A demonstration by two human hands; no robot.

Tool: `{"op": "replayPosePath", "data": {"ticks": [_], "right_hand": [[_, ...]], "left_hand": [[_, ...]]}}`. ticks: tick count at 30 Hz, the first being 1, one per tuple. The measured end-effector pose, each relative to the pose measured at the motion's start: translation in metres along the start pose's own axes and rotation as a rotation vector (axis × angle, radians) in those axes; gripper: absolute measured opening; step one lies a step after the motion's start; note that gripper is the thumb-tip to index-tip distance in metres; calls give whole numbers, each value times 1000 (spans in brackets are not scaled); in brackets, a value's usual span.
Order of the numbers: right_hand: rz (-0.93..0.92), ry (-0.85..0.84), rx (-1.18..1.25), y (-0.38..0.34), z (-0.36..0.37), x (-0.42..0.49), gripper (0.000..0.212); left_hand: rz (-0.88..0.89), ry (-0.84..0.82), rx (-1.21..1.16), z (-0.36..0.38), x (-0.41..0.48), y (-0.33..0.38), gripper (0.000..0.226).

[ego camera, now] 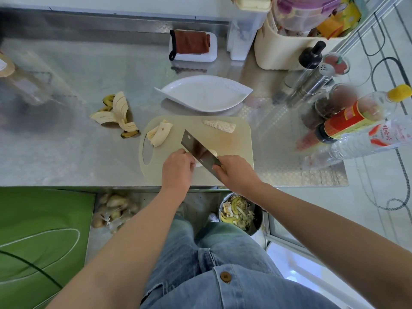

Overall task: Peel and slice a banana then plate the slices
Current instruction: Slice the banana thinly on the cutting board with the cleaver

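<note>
A beige cutting board [240, 139] lies on the steel counter. My right hand [236, 172] grips a cleaver [196, 148] whose blade rests across a peeled banana piece [213, 152]. My left hand [177, 169] presses that piece down on the blade's left side; most of the piece is hidden. A row of cut banana slices [220, 125] lies at the board's far right. Another peeled banana chunk [160, 133] sits at the board's far left. A white leaf-shaped plate [204, 93] stands empty just behind the board.
Banana peel [117, 113] lies on the counter left of the board. Bottles and shakers [347, 117] crowd the right side. A folded brown cloth [192, 42] on a white tray sits at the back. A scrap bin [239, 214] stands below the counter's front edge.
</note>
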State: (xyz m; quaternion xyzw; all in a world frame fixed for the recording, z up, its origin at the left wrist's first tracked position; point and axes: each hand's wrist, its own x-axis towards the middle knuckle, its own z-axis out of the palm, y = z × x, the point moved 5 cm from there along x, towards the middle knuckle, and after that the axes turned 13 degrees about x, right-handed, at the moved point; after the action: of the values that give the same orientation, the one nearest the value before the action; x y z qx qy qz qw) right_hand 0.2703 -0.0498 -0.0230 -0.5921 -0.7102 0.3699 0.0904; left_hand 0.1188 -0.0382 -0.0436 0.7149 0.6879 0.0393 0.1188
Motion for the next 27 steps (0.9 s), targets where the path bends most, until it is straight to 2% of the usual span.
{"op": "replayPosePath", "data": {"ticks": [8, 15, 27], "right_hand": [[62, -26, -1, 5, 9, -2, 19], [-1, 26, 51, -3, 0, -2, 25], [4, 17, 9, -4, 3, 1, 21]], "left_hand": [[6, -6, 6, 0, 1, 1, 8], [-11, -2, 23, 2, 1, 0, 9], [-15, -1, 14, 1, 1, 0, 11]]}}
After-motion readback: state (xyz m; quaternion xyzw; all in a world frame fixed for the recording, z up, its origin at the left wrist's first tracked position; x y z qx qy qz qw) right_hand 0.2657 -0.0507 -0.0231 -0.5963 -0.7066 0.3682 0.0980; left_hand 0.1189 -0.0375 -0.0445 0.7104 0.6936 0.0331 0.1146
